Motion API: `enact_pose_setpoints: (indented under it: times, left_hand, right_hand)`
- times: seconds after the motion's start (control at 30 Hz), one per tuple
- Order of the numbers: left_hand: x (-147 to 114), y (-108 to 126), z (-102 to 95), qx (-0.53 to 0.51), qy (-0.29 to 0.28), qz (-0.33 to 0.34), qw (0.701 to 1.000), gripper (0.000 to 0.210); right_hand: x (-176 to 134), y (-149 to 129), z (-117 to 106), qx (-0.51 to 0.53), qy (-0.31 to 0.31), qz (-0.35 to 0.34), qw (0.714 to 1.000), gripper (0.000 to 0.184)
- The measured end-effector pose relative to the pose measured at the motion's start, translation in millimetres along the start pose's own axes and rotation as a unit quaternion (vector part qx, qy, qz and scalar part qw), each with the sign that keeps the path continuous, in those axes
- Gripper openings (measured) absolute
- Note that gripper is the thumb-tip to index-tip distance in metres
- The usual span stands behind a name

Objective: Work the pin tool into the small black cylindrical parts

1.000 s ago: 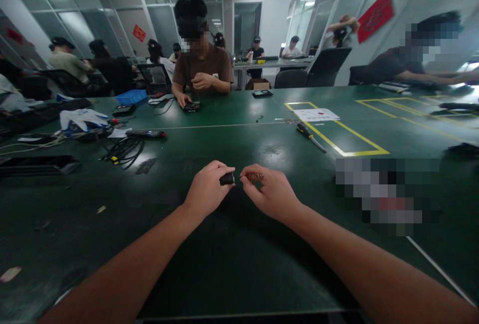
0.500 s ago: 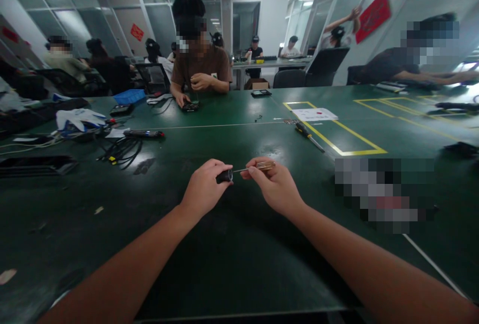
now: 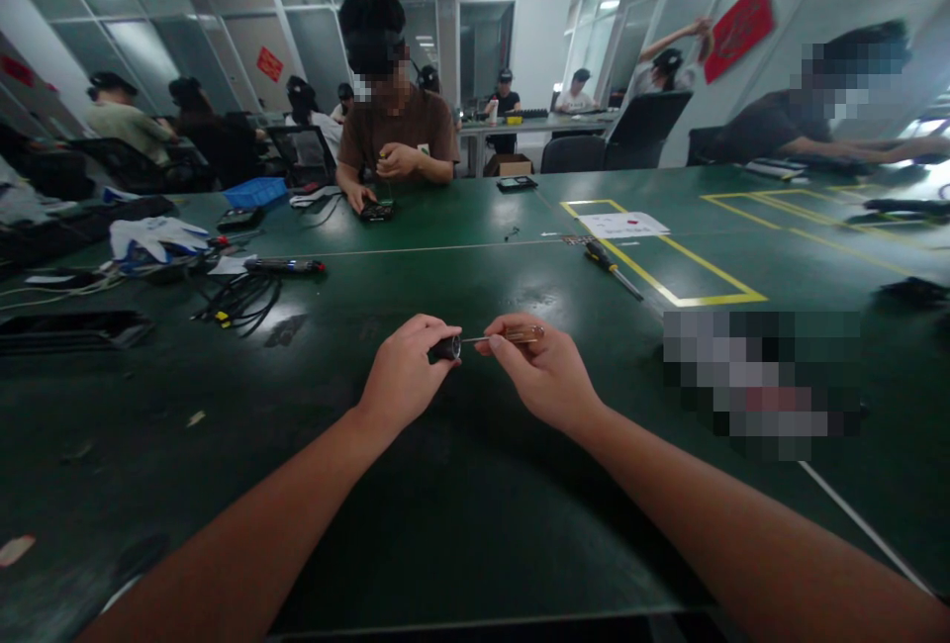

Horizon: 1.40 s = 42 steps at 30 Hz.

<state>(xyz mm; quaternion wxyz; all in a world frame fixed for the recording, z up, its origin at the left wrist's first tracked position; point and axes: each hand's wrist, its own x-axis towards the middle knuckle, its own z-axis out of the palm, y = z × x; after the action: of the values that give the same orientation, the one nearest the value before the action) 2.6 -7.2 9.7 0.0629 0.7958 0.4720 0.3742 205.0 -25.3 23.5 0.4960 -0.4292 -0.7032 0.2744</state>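
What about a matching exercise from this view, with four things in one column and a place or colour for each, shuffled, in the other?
Things
1. Black cylinder
2. Amber-handled screwdriver
3. Plastic tray
4. Black-and-yellow screwdriver

Places and colours
A. Blue
B. In the right hand
C. Beside a yellow line
D. In the left hand

Right pairs: 1-D, 2-B, 3-A, 4-C.
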Motion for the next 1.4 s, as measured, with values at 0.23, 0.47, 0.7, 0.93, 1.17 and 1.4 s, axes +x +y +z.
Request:
enact_pose_setpoints:
  times: [0.23, 0.47, 0.7, 0.93, 1.17, 1.4]
  left_hand:
    - [1, 1, -0.7, -0.004, 0.022, 0.001, 1.0, 0.033]
    - [1, 2, -0.8, 0.0, 0.032, 0.008, 0.999, 0.031]
    - [2, 2, -1.5, 0.001, 0.034, 0.013, 0.999, 0.03]
    - [1, 1, -0.5, 0.003, 0.039, 0.015, 0.999, 0.03]
    - [1, 0, -0.1, -0.003, 0.041, 0.013, 0.999, 0.031]
    - [1, -1, 1.9, -0.031, 0.029, 0.011, 0.999, 0.035]
  right_hand:
    - [0, -2, 0, -0.053, -0.007, -0.009, 0.999, 0.008]
    - [-2, -10, -2, -0.08, -0.006, -0.03, 0.996, 0.008]
    - [-2, -10, -2, -0.088, -0.014, -0.038, 0.995, 0.007]
    - [-2, -11, -2, -0.091, -0.007, -0.034, 0.995, 0.007]
    - [-2, -10, -2, -0.082, 0.006, -0.031, 0.996, 0.007]
    - [2, -3, -4, -0.048, 0.015, 0.003, 0.999, 0.008]
